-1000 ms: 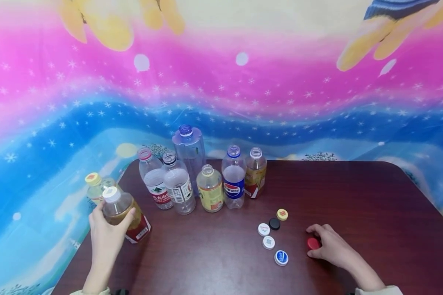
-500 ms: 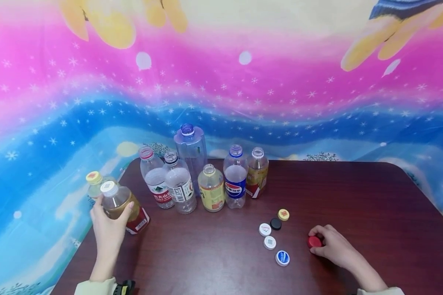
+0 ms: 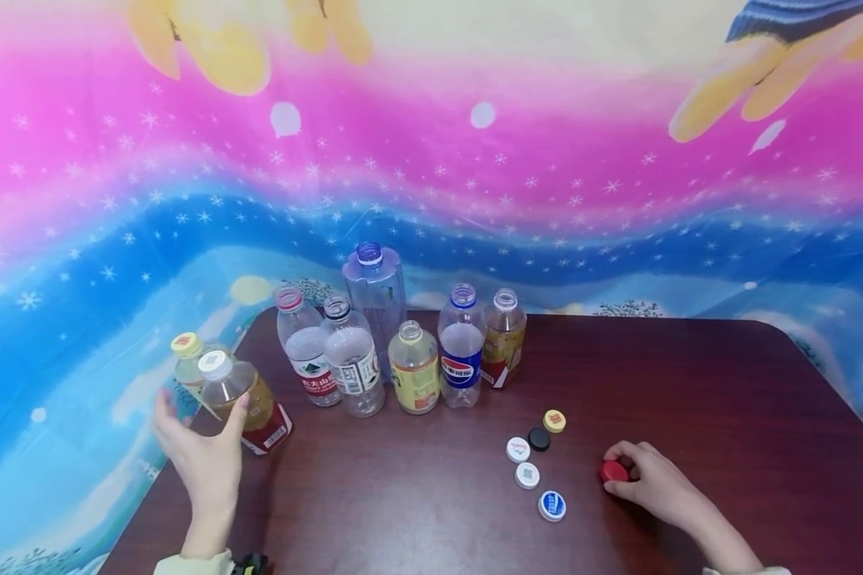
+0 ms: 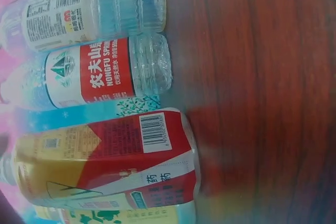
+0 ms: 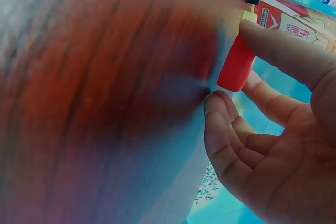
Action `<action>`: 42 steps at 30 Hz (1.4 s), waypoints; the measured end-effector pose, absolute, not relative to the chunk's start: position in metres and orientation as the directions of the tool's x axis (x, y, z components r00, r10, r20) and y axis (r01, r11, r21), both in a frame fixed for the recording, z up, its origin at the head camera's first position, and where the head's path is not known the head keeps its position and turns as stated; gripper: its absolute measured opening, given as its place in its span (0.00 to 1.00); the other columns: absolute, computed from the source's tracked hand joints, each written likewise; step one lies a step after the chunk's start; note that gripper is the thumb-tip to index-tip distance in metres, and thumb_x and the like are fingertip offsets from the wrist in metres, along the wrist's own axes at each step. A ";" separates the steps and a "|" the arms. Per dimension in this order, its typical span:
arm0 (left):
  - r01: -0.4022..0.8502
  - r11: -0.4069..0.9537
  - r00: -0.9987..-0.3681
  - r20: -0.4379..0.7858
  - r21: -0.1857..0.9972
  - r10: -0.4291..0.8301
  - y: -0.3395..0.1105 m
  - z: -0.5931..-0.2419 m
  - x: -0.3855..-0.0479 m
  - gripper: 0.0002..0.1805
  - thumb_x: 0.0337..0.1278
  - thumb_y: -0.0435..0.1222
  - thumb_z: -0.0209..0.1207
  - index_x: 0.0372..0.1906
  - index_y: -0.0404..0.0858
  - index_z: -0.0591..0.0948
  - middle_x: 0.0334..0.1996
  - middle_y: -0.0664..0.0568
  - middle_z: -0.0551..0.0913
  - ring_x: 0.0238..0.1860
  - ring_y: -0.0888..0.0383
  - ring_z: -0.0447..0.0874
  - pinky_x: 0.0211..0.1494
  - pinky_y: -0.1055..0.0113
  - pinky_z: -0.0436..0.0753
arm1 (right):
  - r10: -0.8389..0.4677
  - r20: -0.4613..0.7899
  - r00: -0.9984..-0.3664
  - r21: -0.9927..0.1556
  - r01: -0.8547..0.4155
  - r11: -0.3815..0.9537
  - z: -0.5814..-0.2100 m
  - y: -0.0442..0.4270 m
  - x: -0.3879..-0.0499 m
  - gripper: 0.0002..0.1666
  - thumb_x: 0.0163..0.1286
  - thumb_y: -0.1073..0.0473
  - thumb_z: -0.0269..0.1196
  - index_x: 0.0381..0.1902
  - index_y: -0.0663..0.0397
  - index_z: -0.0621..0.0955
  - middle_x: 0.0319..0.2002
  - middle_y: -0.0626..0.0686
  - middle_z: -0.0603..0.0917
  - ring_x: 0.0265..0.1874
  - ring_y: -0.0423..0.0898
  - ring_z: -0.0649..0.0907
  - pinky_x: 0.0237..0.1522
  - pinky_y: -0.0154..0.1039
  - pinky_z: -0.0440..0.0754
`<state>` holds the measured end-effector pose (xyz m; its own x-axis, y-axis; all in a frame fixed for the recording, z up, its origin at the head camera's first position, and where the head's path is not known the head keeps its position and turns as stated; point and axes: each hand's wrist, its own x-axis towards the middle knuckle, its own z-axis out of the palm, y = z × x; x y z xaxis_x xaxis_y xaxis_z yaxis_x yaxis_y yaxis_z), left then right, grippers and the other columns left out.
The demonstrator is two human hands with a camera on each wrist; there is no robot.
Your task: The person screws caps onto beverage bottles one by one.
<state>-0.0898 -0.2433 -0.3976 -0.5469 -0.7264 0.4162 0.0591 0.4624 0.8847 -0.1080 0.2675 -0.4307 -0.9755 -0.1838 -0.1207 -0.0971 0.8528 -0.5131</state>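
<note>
My left hand [image 3: 204, 467] is spread beside a capped bottle [image 3: 262, 419] with a red and gold label, its fingers off to the left and the thumb in front. The bottle stands upright, its label [image 4: 110, 161] plain in the left wrist view. Right behind it is a bottle with a yellow cap [image 3: 186, 344], partly hidden. On the right, my right hand [image 3: 658, 483] pinches a red bottle cap [image 3: 614, 471] at the tabletop. The right wrist view shows the thumb on one side of the red cap [image 5: 237, 65] and a finger behind it.
Several uncapped bottles, among them a Pepsi bottle [image 3: 461, 351] and a tall purple-tinted bottle [image 3: 375, 291], stand along the table's back. Loose caps lie mid-table, including a blue cap [image 3: 552, 505], a black cap [image 3: 538, 439] and a yellow cap [image 3: 554, 421].
My left hand has set the white-capped bottle slightly further back and let go, its fingers moving left. The right hand has closed its thumb and fingers on the red cap.
</note>
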 end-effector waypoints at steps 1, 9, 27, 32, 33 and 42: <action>0.094 0.479 -0.506 0.456 0.873 -0.732 -0.240 -0.397 -0.089 0.48 0.48 0.36 0.68 0.72 0.39 0.54 0.70 0.42 0.57 0.71 0.48 0.55 0.72 0.60 0.60 | -0.187 -0.116 -0.976 -0.514 -0.102 0.852 -0.431 0.268 -0.108 0.19 0.52 0.57 0.72 0.40 0.53 0.79 0.34 0.51 0.76 0.28 0.35 0.72 0.29 0.30 0.69; 0.376 0.647 -0.307 0.748 0.663 -0.588 -0.208 -0.382 -0.095 0.24 0.53 0.26 0.58 0.58 0.26 0.72 0.58 0.55 0.72 0.62 0.66 0.67 0.66 0.73 0.65 | -0.169 -0.092 -0.981 -0.504 -0.100 0.858 -0.426 0.270 -0.107 0.18 0.54 0.56 0.71 0.41 0.54 0.79 0.33 0.51 0.77 0.28 0.35 0.73 0.28 0.30 0.68; 0.055 0.437 -0.824 0.288 0.898 -0.488 -0.195 -0.343 -0.158 0.39 0.66 0.43 0.54 0.74 0.35 0.51 0.72 0.35 0.52 0.74 0.40 0.50 0.75 0.45 0.54 | -0.012 0.209 -0.978 -0.551 -0.128 0.824 -0.406 0.251 -0.105 0.23 0.55 0.57 0.71 0.49 0.57 0.81 0.34 0.52 0.81 0.26 0.27 0.73 0.28 0.28 0.76; -0.037 0.444 -0.858 0.200 0.895 -0.474 -0.199 -0.341 -0.167 0.44 0.64 0.49 0.55 0.76 0.37 0.46 0.75 0.37 0.46 0.76 0.40 0.42 0.74 0.40 0.50 | 0.006 0.241 -0.970 -0.576 -0.138 0.806 -0.403 0.247 -0.105 0.23 0.56 0.58 0.71 0.50 0.57 0.81 0.33 0.51 0.81 0.25 0.24 0.71 0.26 0.28 0.75; -0.043 0.446 -0.860 0.194 0.894 -0.473 -0.199 -0.342 -0.169 0.44 0.64 0.49 0.54 0.75 0.37 0.46 0.75 0.37 0.46 0.75 0.40 0.42 0.74 0.40 0.50 | 0.006 0.241 -0.971 -0.581 -0.140 0.802 -0.403 0.246 -0.105 0.23 0.56 0.58 0.71 0.50 0.57 0.81 0.33 0.50 0.81 0.25 0.24 0.72 0.26 0.28 0.75; -0.024 0.424 -0.836 0.215 0.905 -0.505 -0.203 -0.344 -0.171 0.36 0.62 0.48 0.57 0.64 0.29 0.60 0.72 0.36 0.56 0.75 0.42 0.51 0.75 0.48 0.55 | -0.001 0.252 -0.968 -0.596 -0.156 0.788 -0.404 0.242 -0.105 0.22 0.55 0.59 0.71 0.49 0.57 0.81 0.31 0.49 0.80 0.24 0.25 0.71 0.26 0.28 0.75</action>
